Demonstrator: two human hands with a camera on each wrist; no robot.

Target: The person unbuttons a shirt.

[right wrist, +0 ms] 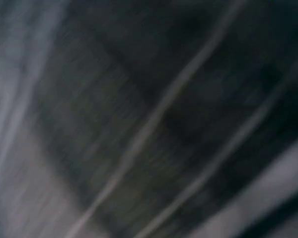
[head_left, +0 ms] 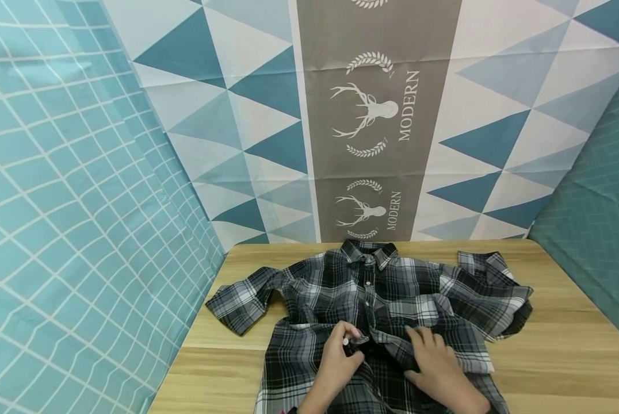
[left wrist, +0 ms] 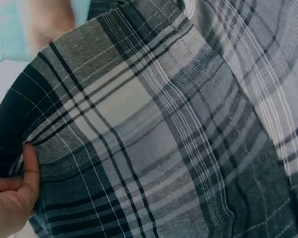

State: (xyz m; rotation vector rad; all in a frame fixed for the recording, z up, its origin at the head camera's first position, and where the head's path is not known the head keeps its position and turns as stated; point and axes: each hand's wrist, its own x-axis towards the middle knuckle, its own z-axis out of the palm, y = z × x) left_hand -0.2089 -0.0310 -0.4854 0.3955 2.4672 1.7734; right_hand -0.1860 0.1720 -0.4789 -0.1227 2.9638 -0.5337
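A black, grey and white plaid shirt (head_left: 320,293) lies with its collar away from me, buttoned near the top and parted lower down. My left hand (head_left: 339,359) pinches its front edge near the middle, and a small white spot shows between finger and thumb. In the left wrist view, the left hand (left wrist: 15,201) holds the cloth's edge at lower left, while plaid fabric (left wrist: 119,104) fills most of the picture. On the other front panel rests my right hand (head_left: 436,362), its fingers spread and slightly bent. Blurred dark plaid cloth (right wrist: 139,119) covers the right wrist view.
Under the shirt is a wooden table (head_left: 563,345). One sleeve (head_left: 242,302) reaches out to the left; the other sleeve (head_left: 496,293) is folded and bunched at the right. A patterned cloth backdrop (head_left: 366,144) stands behind, with a teal checked one (head_left: 71,201) along the left.
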